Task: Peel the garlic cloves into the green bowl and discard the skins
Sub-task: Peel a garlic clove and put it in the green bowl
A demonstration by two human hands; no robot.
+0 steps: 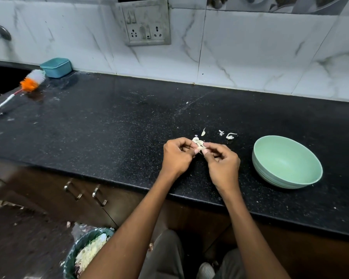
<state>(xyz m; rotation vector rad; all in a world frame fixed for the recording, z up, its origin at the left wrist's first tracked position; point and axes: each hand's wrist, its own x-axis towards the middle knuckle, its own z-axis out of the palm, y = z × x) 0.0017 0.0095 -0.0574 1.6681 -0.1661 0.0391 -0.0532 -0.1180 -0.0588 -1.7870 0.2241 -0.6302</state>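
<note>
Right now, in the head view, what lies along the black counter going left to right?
Brush → teal tub → left hand → garlic clove pinched between both hands → right hand → green bowl. Loose skins lie beyond the hands.

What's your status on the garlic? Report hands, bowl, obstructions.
Left hand and right hand both pinching one garlic clove, peeling. Green bowl empty, right of hands. Loose skins on counter; nothing blocking.
</note>
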